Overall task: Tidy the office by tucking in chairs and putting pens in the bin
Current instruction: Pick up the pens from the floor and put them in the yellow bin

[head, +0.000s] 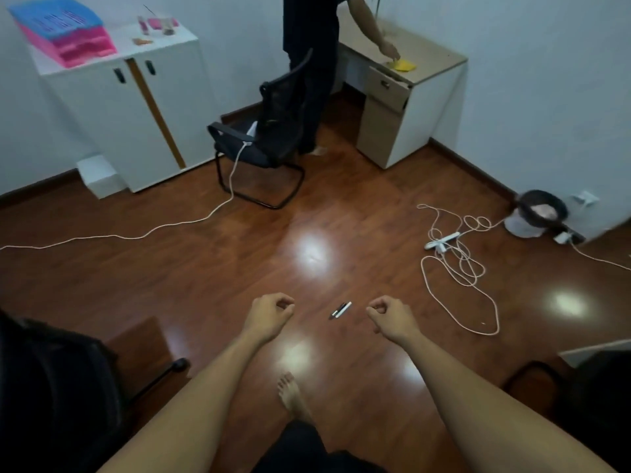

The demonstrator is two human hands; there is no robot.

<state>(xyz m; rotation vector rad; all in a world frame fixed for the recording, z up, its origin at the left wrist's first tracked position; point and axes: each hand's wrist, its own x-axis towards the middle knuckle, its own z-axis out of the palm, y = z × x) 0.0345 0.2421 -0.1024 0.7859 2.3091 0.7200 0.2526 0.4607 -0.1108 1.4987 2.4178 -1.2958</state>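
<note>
Both bare forearms reach forward from the bottom edge toward the middle of the frame, roughly parallel and held above the wooden floor [205, 254]. The left hand [271, 312] and the right hand [389, 314] are each curled into a loose fist, thumb tip against the forefinger, with nothing in either. Between the two fists, lower centre, two pens [340, 310] lie side by side on the floor, touched by neither hand. A bare foot [293, 394] shows below them.

The bin [539, 213] sits at the right edge against the wall, well apart from the pens, with a power strip [442, 240] and loops of white cable [461, 288] lying in between. At upper centre a black chair [269, 138] stands clear of the desk [440, 63] — not tucked in. Another person [310, 63] stands between chair and desk, one hand on a yellow cloth [403, 65].
</note>
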